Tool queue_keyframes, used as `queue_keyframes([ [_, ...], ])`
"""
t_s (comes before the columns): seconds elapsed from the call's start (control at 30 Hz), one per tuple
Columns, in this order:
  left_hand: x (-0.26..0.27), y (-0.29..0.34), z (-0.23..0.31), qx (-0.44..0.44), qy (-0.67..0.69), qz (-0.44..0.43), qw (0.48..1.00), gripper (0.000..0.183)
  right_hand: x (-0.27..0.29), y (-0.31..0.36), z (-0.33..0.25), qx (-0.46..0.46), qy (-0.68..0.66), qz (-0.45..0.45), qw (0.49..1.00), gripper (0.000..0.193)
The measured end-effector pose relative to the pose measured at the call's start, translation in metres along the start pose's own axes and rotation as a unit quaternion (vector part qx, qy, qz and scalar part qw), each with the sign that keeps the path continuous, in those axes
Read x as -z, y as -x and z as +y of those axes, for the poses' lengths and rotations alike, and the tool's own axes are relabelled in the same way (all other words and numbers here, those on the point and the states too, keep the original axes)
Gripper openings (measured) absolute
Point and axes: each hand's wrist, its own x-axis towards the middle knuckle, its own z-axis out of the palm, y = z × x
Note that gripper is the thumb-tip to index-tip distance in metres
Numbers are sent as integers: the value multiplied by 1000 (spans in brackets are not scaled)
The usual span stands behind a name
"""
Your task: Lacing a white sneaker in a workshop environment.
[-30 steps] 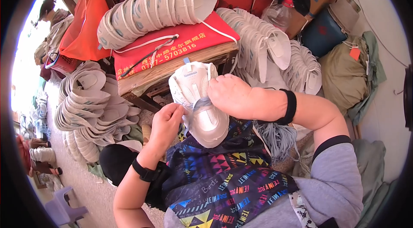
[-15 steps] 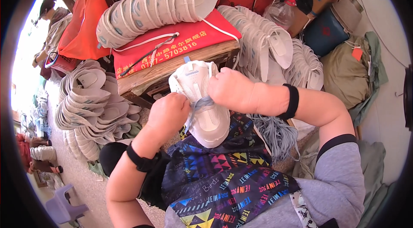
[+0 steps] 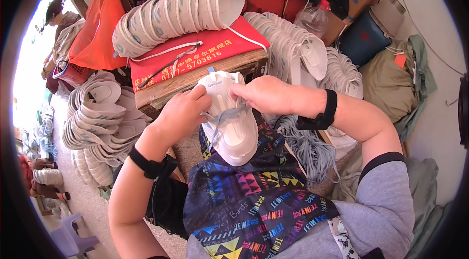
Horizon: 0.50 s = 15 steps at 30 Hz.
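A white shoe [image 3: 237, 144] rests toe toward me on my lap against the table edge. A blue-grey shoelace [image 3: 227, 114] crosses its front, with a loop hanging down the left side. My left hand [image 3: 181, 112] is closed at the shoe's left edge, its fingertips pinched by the lace. At the upper right edge, my right hand [image 3: 266, 94] pinches the shoe between thumb and curled fingers. Whether the right fingertips also hold lace is hidden.
A row of nested shoe uppers [image 3: 171, 15] lies on a red bag [image 3: 195, 56] atop a wooden table [image 3: 200, 76]. More uppers are stacked left [image 3: 93, 112] and right [image 3: 293, 49]. A bundle of blue-grey laces [image 3: 312, 151] hangs beside my patterned apron [image 3: 254, 195]. A person [image 3: 63, 29] is at far left.
My left hand has opened from a tighter fist and shifted slightly left. My right hand has turned, its fingertips now at the shoe's edge. The lace crossing looks looser and wider.
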Motion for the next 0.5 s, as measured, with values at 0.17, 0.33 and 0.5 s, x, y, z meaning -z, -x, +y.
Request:
queue_keyframes([
  [0.17, 1, -2, 2, 7, -19, 5, 1000, 21, -13, -3, 4, 61, 261, 84, 960, 10],
  [0.33, -23, 2, -6, 16, -6, 90, 996, 17, -15, -3, 8, 100, 282, 127, 946, 13],
  [0.5, -48, -1, -3, 150, 172, 164, 960, 19, -21, -10, 17, 39, 131, 105, 985, 15],
])
